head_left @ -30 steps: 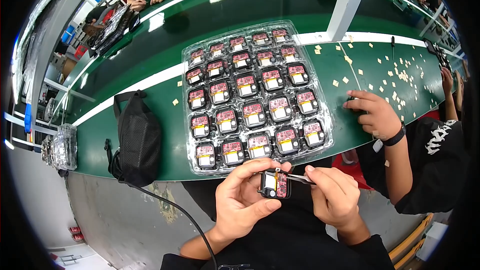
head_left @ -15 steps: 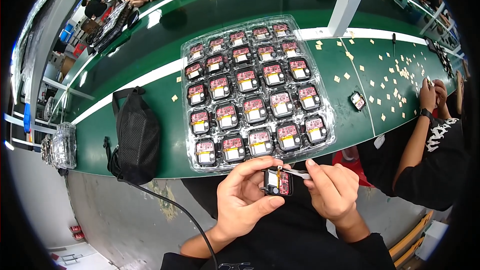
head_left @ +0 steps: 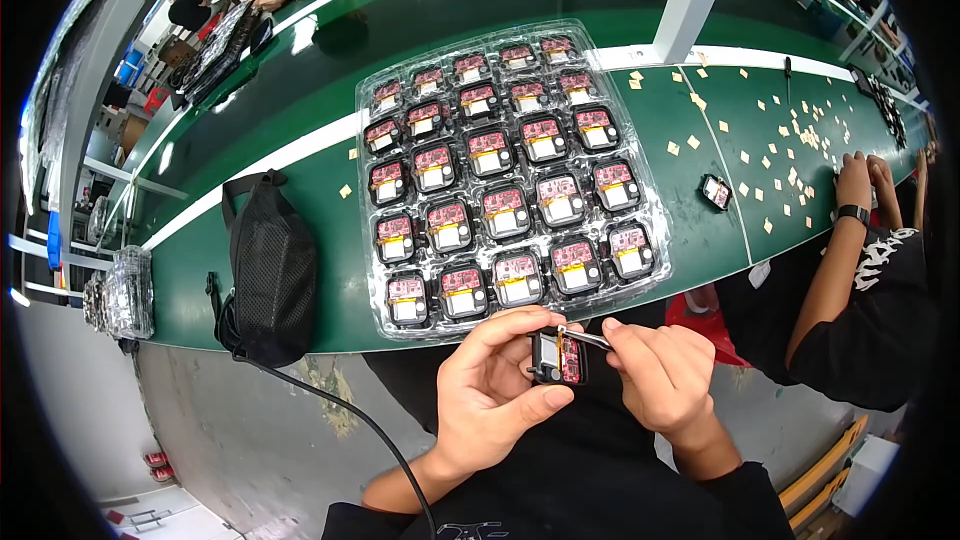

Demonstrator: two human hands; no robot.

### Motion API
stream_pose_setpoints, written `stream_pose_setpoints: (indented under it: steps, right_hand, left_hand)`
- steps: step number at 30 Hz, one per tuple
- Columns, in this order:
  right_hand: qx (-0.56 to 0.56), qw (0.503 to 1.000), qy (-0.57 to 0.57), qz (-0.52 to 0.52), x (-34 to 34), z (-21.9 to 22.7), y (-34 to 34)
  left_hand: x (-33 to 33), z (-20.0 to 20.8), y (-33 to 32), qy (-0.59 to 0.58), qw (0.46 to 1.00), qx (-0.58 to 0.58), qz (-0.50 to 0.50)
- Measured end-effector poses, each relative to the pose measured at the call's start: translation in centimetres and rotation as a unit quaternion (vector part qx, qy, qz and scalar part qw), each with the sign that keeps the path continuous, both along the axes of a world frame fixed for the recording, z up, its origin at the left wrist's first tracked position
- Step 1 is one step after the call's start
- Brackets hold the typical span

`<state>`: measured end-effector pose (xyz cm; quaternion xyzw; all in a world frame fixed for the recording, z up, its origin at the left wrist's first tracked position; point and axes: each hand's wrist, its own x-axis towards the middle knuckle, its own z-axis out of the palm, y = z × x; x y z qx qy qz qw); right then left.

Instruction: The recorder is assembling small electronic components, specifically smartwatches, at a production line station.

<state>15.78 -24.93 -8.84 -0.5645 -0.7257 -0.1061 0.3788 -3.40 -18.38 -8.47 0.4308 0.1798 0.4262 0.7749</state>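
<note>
Between the fingers and thumb of my left hand (head_left: 492,388) is a small black device housing (head_left: 558,357) with a red circuit board and a silvery block inside. My right hand (head_left: 660,372) pinches a pair of metal tweezers (head_left: 588,338). Their tips reach the upper edge of the housing, by a small pale part and a yellow strip. Whether the tips grip that part is too small to tell. Just beyond my hands, a clear plastic tray (head_left: 655,285) holds rows of similar open housings with red boards.
A black bag (head_left: 275,275) with a cable lies left on the green table (head_left: 185,290). One loose housing (head_left: 715,192) sits right of the tray, near scattered yellowish squares (head_left: 793,178). A grey post (head_left: 697,0) rises behind. A co-worker's arm (head_left: 845,230) is at right.
The tweezers have turned slightly at the housing's upper edge, and my right hand has shifted a little left. The housing is tilted slightly differently. The view has moved a little.
</note>
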Motion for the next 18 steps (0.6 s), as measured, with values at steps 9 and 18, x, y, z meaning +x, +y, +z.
stream_pose_setpoints:
  steps: [9,18]
  right_hand:
    - [0.017,1.0,0.012,-0.003,-0.06,-0.22,0.08]
    - [0.005,0.999,0.045,0.008,-0.14,-0.48,0.18]
  left_hand:
    - [0.01,0.17,0.04,0.01,1.0,-0.002,-0.003]
    - [-0.09,0.07,0.12,0.024,1.0,-0.014,-0.01]
